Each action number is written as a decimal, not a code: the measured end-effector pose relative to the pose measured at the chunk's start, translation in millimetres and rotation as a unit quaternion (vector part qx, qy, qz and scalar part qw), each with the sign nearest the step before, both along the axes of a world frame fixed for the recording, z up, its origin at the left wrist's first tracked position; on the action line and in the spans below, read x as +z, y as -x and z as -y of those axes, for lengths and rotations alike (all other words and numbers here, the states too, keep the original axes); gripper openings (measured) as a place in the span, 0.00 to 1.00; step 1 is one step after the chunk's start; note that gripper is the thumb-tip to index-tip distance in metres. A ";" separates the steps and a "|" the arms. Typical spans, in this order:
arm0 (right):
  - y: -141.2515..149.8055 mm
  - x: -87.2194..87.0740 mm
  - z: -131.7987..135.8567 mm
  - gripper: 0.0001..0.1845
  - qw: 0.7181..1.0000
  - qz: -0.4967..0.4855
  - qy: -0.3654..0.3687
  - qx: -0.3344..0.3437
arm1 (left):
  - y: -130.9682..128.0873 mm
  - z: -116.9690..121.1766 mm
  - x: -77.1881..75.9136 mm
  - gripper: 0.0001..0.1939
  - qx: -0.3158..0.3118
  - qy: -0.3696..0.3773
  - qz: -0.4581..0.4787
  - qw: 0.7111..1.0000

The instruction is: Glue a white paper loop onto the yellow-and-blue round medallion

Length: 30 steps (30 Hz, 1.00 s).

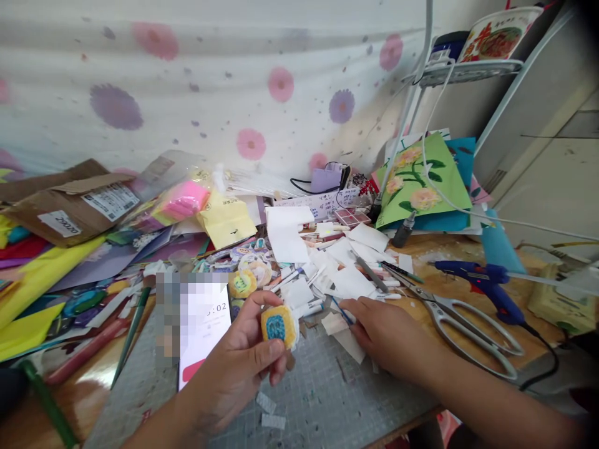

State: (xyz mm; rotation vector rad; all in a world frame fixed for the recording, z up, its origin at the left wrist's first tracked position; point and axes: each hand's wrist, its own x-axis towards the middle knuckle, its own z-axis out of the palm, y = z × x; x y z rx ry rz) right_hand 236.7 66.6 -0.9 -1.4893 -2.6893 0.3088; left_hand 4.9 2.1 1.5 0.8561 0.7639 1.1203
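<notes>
My left hand (243, 365) is closed on a small round yellow piece with a blue centre (278, 325), held up over the grey cutting mat (318, 399). My right hand (390, 337) lies to the right on the mat's far edge, fingers curled among white paper scraps (349, 284) and touching a thin blue pen-like stick (341, 310); I cannot make out whether it grips it. A phone (203, 330) with a white screen lies just left of my left hand.
Large metal scissors (461, 327) and a blue glue gun (489, 287) lie to the right. Coloured paper sheets, a cardboard box (70, 199), stickers and pens crowd the left and back. A green flower card (418, 181) leans at the back right under a wire shelf.
</notes>
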 end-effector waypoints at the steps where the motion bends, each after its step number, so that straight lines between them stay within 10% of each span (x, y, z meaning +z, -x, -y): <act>1: 1.8 -0.2 0.0 0.18 1.000 0.005 0.000 0.000 | -0.1 -0.1 0.1 0.21 0.006 0.000 -0.003 1.000; 14: -42.9 30.5 0.1 0.26 0.997 -0.063 0.034 0.043 | -0.5 -1.6 7.1 0.28 0.060 0.004 -0.013 0.998; 30: -45.8 33.2 12.4 0.03 0.885 -0.415 0.207 0.027 | 1.4 -2.5 2.5 0.34 0.027 -0.008 0.016 0.999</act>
